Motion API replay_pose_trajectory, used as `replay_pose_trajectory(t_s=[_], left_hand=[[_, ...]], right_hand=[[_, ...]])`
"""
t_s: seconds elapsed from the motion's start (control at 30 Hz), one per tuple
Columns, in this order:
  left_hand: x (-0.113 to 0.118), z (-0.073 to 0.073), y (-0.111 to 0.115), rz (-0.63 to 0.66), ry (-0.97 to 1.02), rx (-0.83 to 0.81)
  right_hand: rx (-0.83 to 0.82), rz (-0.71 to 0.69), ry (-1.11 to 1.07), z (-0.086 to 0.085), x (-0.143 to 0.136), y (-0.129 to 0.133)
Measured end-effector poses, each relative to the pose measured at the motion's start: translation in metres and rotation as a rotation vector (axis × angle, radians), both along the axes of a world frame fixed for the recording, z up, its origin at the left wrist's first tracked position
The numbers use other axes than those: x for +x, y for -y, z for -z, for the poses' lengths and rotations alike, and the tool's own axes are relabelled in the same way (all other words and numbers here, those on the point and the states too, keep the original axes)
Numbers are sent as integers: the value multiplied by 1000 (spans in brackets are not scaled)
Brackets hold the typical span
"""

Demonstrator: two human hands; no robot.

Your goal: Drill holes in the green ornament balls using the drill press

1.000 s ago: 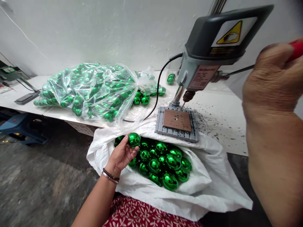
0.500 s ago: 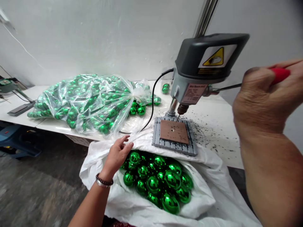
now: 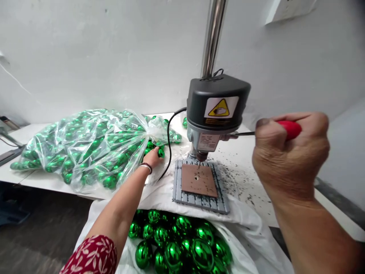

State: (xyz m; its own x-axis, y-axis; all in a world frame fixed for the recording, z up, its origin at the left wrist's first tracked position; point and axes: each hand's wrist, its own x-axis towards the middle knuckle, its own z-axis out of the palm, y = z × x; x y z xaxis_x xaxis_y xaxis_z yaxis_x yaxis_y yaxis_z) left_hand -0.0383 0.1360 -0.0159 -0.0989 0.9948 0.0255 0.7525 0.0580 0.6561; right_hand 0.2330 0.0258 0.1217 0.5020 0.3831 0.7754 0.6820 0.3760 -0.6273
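My right hand (image 3: 291, 160) is wrapped round the red knob (image 3: 291, 130) of the feed lever on a small bench drill press (image 3: 218, 106). Under its chuck lies a brown square board (image 3: 199, 180) with a hole, on the grey slotted base (image 3: 182, 196). My left hand (image 3: 153, 158) reaches to the neck of a clear plastic bag, its fingers closed on a shiny green ball (image 3: 161, 153); the fingertips are partly hidden. Below my arms, a white sack (image 3: 245, 224) holds several glossy green balls (image 3: 173, 253).
The clear bag (image 3: 85, 152), knotted and full of green balls, covers the left of the white table (image 3: 248, 152). A black cable (image 3: 170, 144) loops between my left hand and the drill. Dark shavings (image 3: 228, 171) litter the tabletop. Another metal stand (image 3: 11, 148) sits at far left.
My left hand has moved from above the sack forward to the balls by the bag's neck and closed on one. The right hand stays on the lever; the view has shifted.
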Motion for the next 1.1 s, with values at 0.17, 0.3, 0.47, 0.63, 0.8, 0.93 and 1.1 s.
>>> replay_pose_trajectory(t_s=[0.17, 0.3, 0.47, 0.63, 0.8, 0.93, 1.1], left_hand=[[-1, 6, 26, -59, 197, 19], [-6, -5, 70, -34, 941, -74], [-1, -11, 117, 125, 1398, -213], [16, -3, 133, 84, 1470, -337], [34, -1, 136, 80, 1322, -380], [46, -4, 129, 153, 1141, -310], [58, -9, 116, 226, 1205, -281]], right_hand=[[15, -15, 0, -1, -1, 3], [22, -21, 3, 2, -2, 3], [47, -26, -16, 4, -3, 1], [49, -97, -19, 5, -3, 1], [81, -150, -31, 5, -3, 1], [101, -143, -18, 7, -4, 0], [71, -114, 14, 9, -4, 0]])
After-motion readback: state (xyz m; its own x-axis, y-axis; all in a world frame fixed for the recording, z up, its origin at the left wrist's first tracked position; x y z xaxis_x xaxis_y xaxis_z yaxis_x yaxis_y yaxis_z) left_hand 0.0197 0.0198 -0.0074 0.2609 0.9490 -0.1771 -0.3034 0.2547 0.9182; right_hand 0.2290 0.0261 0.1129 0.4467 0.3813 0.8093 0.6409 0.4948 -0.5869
